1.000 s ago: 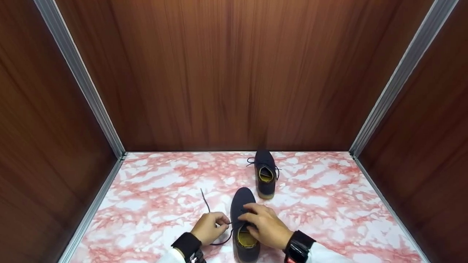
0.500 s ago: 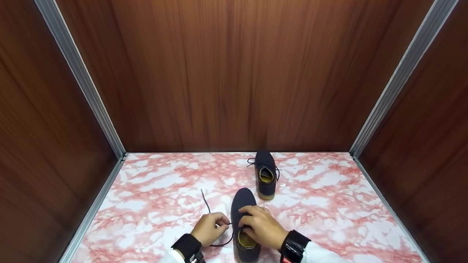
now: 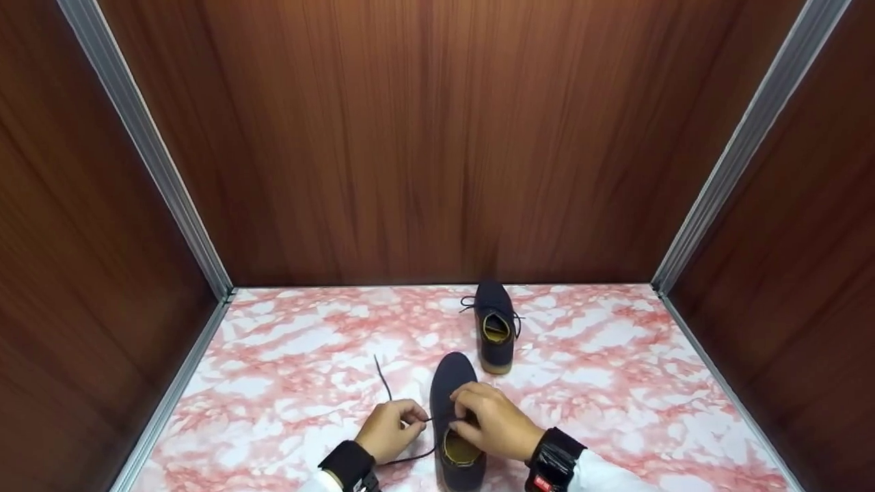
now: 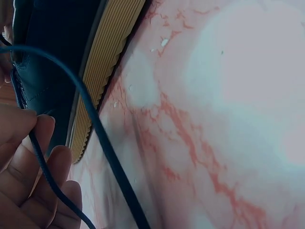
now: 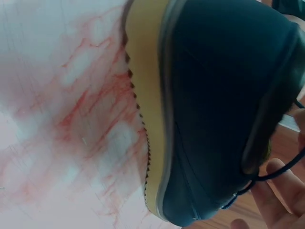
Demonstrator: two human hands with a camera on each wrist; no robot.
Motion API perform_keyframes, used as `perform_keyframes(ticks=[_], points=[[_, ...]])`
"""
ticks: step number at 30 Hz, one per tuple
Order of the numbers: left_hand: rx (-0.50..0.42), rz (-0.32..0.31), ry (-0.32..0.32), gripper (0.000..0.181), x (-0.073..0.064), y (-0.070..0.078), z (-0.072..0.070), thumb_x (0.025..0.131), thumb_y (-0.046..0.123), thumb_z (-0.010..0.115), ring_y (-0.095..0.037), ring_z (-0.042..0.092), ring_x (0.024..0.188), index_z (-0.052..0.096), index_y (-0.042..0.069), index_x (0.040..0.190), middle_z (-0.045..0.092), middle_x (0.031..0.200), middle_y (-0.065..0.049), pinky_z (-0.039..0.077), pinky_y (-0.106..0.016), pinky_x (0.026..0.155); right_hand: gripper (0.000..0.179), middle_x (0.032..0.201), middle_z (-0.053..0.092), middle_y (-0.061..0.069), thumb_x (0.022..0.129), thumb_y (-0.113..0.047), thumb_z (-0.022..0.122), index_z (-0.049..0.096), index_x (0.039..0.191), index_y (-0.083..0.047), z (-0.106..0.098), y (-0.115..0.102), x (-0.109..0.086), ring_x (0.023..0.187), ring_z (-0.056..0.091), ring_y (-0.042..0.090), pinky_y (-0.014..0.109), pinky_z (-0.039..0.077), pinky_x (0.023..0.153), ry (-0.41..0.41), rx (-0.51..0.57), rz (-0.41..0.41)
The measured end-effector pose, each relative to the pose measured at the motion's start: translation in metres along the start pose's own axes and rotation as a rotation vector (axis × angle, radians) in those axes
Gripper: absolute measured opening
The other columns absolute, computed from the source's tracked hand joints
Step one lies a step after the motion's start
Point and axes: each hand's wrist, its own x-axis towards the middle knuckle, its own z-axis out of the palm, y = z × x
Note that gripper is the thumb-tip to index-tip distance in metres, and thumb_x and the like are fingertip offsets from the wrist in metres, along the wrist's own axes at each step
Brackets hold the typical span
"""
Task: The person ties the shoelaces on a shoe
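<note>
Since the earlier frames, the right hand (image 3: 502, 424) has been shifted slightly over the lacing and the loop of lace (image 4: 96, 121) beside the left hand (image 3: 386, 430) has been flattened. Two shoes are seen: the near shoe (image 3: 450, 376), set between the two hands with its toe pointed away from the person, and the far shoe (image 3: 497, 354), standing beyond it, slightly to the right. The lace is pinched between the left thumb and forefinger; the right fingers are bent over the near shoe, but whether anything is gripped by them cannot be told. The near shoe is dark blue, lined in yellow and carried on a ribbed tan sole (image 4: 102, 52). Two black wristbands (image 3: 347, 463) are worn. The desk (image 3: 294, 383) is patterned in red and white marbling, and is enclosed by three brown wood-grained walls (image 3: 410, 137), joined by two metal rails (image 3: 150, 143).
</note>
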Motion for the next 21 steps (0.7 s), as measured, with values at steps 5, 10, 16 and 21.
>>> perform_keyframes(ticks=[5, 10, 16, 21], points=[[0.009, 0.012, 0.003, 0.006, -0.002, 0.0, -0.001, 0.092, 0.008, 0.072, -0.001, 0.067, 0.079, 0.076, 0.008, 0.097, 0.078, 0.088, 0.0, 0.054, -0.019, 0.071, 0.02, 0.111, 0.074, 0.005, 0.093, -0.02, 0.078, 0.06, 0.085, -0.016, -0.011, -0.002, 0.003, 0.104, 0.068, 0.014, 0.034, 0.057, 0.093, -0.007, 0.132, 0.1], [0.018, 0.024, 0.007, 0.005, -0.002, 0.001, -0.002, 0.092, 0.008, 0.073, -0.002, 0.069, 0.08, 0.076, 0.011, 0.096, 0.078, 0.088, 0.001, 0.055, -0.021, 0.072, 0.019, 0.11, 0.076, 0.004, 0.097, -0.023, 0.074, 0.061, 0.084, -0.018, -0.025, 0.0, 0.008, 0.104, 0.07, 0.015, 0.037, 0.057, 0.096, 0.005, 0.233, 0.172], [0.077, 0.084, 0.017, 0.007, -0.003, 0.001, 0.0, 0.088, 0.007, 0.075, 0.0, 0.067, 0.08, 0.076, 0.009, 0.094, 0.078, 0.086, 0.001, 0.053, -0.023, 0.072, 0.018, 0.11, 0.075, 0.005, 0.1, -0.026, 0.071, 0.063, 0.085, -0.02, -0.043, 0.001, 0.012, 0.106, 0.07, 0.017, 0.042, 0.057, 0.1, 0.006, 0.352, 0.271], [0.119, 0.092, 0.014, 0.006, -0.004, 0.0, 0.001, 0.088, 0.007, 0.076, -0.002, 0.068, 0.082, 0.075, 0.009, 0.093, 0.077, 0.087, 0.002, 0.057, -0.027, 0.078, 0.018, 0.115, 0.075, 0.017, 0.101, -0.022, 0.07, 0.064, 0.088, -0.011, -0.055, 0.004, 0.012, 0.107, 0.071, 0.016, 0.031, 0.059, 0.096, -0.01, 0.507, 0.366]])
